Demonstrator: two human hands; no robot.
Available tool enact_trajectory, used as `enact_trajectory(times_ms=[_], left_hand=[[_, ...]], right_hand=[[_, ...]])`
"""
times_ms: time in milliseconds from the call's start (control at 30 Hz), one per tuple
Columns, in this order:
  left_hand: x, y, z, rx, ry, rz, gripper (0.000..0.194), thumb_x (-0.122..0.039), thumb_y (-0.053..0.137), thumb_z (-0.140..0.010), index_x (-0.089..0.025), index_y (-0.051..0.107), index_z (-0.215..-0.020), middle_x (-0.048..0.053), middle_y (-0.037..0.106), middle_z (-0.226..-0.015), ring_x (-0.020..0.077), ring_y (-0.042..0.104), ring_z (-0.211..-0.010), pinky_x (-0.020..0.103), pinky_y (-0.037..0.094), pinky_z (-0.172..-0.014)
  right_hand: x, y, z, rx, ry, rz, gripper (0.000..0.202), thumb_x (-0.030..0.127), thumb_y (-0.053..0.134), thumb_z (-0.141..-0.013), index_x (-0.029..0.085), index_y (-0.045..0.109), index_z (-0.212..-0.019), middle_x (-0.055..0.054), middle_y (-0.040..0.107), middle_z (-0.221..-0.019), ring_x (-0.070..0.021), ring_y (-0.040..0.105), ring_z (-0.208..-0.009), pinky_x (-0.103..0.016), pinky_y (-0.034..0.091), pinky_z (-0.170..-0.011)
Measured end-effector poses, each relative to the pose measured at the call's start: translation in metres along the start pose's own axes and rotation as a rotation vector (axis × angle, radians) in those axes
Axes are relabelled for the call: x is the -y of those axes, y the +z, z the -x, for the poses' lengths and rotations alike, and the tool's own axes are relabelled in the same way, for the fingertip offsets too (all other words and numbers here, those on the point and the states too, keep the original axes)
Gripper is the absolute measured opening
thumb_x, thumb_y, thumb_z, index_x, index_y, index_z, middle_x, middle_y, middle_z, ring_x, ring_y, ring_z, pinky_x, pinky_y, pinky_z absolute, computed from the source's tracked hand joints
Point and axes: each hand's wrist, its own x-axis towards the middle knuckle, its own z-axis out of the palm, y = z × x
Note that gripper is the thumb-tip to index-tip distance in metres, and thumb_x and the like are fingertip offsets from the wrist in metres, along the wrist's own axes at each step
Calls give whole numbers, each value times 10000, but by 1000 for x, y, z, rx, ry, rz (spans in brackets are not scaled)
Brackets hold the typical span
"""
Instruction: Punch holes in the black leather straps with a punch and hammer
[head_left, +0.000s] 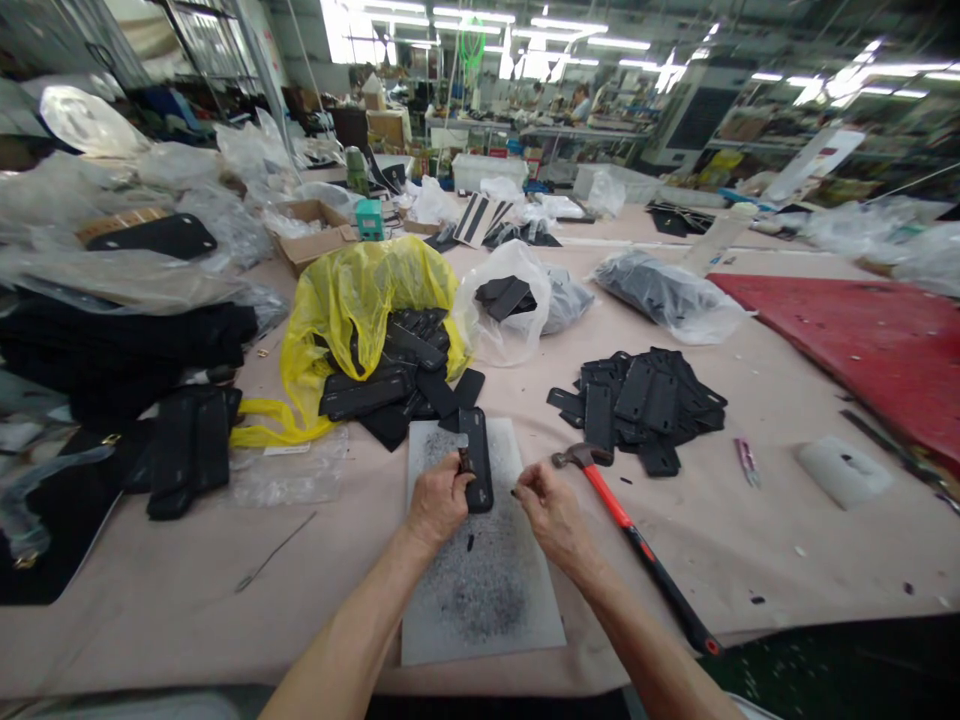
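Observation:
My left hand is closed round a short metal punch, held over the upper left part of a black strap-like piece with rounded corners. That piece lies lengthwise on a pale, black-speckled board. To the right of the board's middle, my right hand pinches a tiny dark bit between thumb and fingertips. A claw hammer with a red and black handle rests just right of this hand. One small black scrap lies on the board below the piece.
A yellow plastic bag spills black pieces behind the board. At right sit a pile of black pieces, pink-handled snips and a red sheet. More black pieces are stacked at left, near a thin metal rod.

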Motion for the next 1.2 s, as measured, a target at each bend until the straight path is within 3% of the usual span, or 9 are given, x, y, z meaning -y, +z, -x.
enact_trajectory(times_ms=[167, 333, 467, 533, 667, 800, 933, 1067, 1200], left_hand=[[0, -1, -1, -1, -13, 36, 198, -174, 471, -877, -188, 644, -973, 81, 726, -961, 236, 678, -998, 366, 523, -921], [0, -4, -3, -39, -5, 99, 230, -199, 464, -876, -180, 659, -996, 91, 738, -1017, 241, 690, -979, 368, 542, -887], [2, -4, -4, -57, -4, 128, 244, -222, 466, -870, -174, 670, -994, 98, 744, -1024, 252, 692, -985, 380, 547, -883], [2, -4, -5, -59, -15, 143, 253, -224, 468, -866, -173, 672, -1005, 96, 746, -1022, 251, 695, -982, 382, 547, -886], [1, -5, -4, -61, -35, 167, 270, -239, 475, -865, -169, 673, -1034, 96, 750, -1010, 251, 702, -966, 389, 550, -882], [1, -6, -4, -73, -31, 164, 270, -246, 472, -863, -168, 685, -1008, 105, 751, -1011, 259, 703, -970, 395, 551, -877], [4, -5, -6, -86, -29, 174, 288, -263, 466, -858, -147, 688, -1000, 129, 749, -996, 280, 705, -955, 426, 551, -863], [4, -6, -8, -98, -58, 192, 297, -304, 481, -841, -148, 695, -976, 142, 750, -982, 309, 704, -936, 457, 548, -842], [4, -10, -8, -99, -120, 295, 293, -367, 524, -805, -184, 703, -948, 110, 761, -944, 302, 708, -927, 436, 557, -831]], right_hand=[[-16, -38, 44, 24, 188, -81, 261, 396, 422, -907, 224, 602, -985, -48, 648, -820, -217, 620, -801, -321, 470, -714], [-63, -81, 119, 139, 376, 145, 248, 357, 387, -858, 276, 621, -830, -11, 592, -605, -208, 574, -593, -320, 436, -579], [-102, -107, 174, 191, 284, 316, 168, 205, 509, -623, 319, 630, -605, -49, 722, -831, -256, 656, -816, -366, 484, -722], [-103, -110, 176, 112, 256, 352, 216, 207, 517, -641, 345, 679, -678, -45, 736, -886, -267, 670, -862, -377, 497, -765], [-55, -86, 113, -87, 287, 413, 338, 393, 438, -878, 298, 663, -1112, -63, 735, -852, -266, 680, -776, -365, 494, -675], [9, -38, 7, 59, 147, 506, 265, 258, 449, -896, 214, 682, -775, -85, 713, -759, -222, 664, -732, -316, 433, -692], [37, 5, -75, 16, 113, 476, 218, 341, 576, -851, 187, 686, -958, -110, 714, -930, -231, 656, -897, -304, 422, -752], [43, 31, -116, -6, 139, 454, 369, 413, 746, -688, 157, 692, -948, -159, 669, -1076, -296, 604, -1034, -349, 413, -808], [41, 34, -125, -21, 230, 386, 139, 286, 702, -734, 181, 690, -825, -56, 696, -846, -200, 633, -817, -275, 399, -684]])
